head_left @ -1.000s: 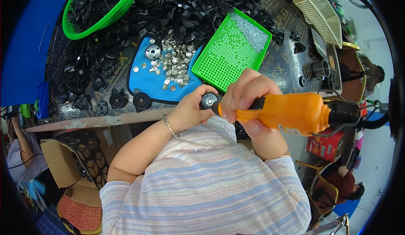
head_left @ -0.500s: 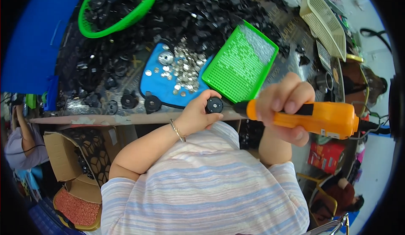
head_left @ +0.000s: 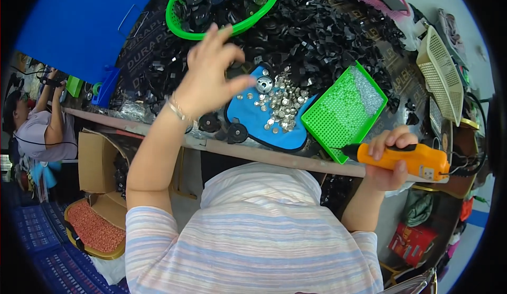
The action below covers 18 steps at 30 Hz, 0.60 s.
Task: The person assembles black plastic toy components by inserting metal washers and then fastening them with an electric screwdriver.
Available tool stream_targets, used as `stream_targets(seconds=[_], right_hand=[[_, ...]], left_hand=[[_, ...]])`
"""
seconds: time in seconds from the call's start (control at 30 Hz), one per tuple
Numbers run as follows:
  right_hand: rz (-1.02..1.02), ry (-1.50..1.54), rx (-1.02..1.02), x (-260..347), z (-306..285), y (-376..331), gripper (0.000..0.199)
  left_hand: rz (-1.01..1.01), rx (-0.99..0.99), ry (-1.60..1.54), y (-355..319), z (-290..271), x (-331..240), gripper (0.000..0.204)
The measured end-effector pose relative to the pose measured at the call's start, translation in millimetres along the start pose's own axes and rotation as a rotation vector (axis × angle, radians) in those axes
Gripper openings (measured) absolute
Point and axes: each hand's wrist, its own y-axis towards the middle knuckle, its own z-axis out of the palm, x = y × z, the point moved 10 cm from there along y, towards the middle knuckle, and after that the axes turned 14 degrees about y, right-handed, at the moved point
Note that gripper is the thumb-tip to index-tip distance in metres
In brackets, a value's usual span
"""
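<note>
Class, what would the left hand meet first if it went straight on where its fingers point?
Probably the green basket, though the left hand may pass above it; depth is unclear.

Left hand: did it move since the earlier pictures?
Yes, the left hand moved forward and left: from by the near edge of the blue mat to its left side, toward the round green basket.
</note>
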Motion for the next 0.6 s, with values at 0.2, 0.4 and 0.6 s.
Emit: stream_targets(seconds=[0.2,0.4,0.6], right_hand=[[0.001,-0.009,-0.041,0.4,-17.5,4.9,0.033],[-0.209,-0.279,-0.154,14.6,-31.5,6.7,0.025],[-0.124,-0.313,-0.238,4.9,-58.5,-3.1,0.018]], left_hand=[[-0.006,0.377,-0.018,-71.9,51.8,-11.2,0.04],[-0.075,0.404,-0.019,-82.1,67.0,-20.4,0.031],[-0.095,0.486,-0.565,-75.5,69.0,-50.6,0.032]])
